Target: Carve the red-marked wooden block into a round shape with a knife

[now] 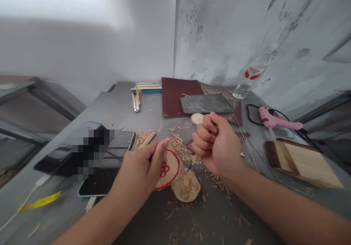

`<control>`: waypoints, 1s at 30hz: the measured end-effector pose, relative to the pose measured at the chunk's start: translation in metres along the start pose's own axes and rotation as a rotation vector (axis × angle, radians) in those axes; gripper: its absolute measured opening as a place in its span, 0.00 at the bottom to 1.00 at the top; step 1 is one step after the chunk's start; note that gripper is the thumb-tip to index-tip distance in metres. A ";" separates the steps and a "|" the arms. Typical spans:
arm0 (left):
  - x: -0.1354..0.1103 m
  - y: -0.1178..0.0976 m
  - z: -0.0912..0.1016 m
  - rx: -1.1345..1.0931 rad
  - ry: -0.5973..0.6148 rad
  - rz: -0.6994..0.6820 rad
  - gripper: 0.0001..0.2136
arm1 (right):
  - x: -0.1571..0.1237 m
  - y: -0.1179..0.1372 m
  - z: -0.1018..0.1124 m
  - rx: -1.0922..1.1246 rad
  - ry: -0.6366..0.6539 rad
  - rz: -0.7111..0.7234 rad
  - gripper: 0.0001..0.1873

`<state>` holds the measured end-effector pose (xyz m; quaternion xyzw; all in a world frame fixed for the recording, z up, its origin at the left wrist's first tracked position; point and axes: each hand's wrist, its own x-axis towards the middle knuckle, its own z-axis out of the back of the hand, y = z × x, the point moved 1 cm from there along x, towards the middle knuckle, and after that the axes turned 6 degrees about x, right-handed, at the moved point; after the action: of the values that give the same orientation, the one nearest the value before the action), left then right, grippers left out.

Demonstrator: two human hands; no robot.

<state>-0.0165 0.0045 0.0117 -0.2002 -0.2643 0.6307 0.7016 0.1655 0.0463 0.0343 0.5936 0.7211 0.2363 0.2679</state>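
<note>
With the left hand (pixel 142 166) pinching the flower disc (pixel 170 167) and the right hand (pixel 216 144) fisted round the tool (pixel 195 160) — tip near the carved disc (pixel 188 188) — I'd go light, strokes aimed away from the left.

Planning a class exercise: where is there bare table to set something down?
Mostly bare: the table between the utility knife and black device. Crowded: wood shavings around the left hand and right hand; farther right, thin rods, glue gun, wooden board.

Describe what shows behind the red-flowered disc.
Part of a pale wooden slice shows past the red-flowered disc. The disc covers the rest, so whether they touch cannot be seen.
</note>
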 end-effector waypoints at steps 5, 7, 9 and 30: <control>0.000 0.000 0.001 0.010 -0.001 0.001 0.24 | -0.018 -0.001 -0.017 -0.039 0.158 0.073 0.26; 0.000 0.000 0.001 0.007 -0.001 0.001 0.25 | -0.021 -0.003 -0.019 -0.069 0.174 0.101 0.27; 0.000 0.000 0.000 0.004 0.003 0.003 0.25 | -0.023 -0.006 -0.021 -0.094 0.187 0.125 0.27; -0.008 -0.011 0.004 0.099 -0.152 -0.169 0.18 | 0.001 -0.011 -0.017 -0.089 0.145 -0.062 0.24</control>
<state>-0.0106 -0.0047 0.0209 -0.0940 -0.3010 0.5949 0.7394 0.1462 0.0454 0.0392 0.5399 0.7455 0.3020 0.2482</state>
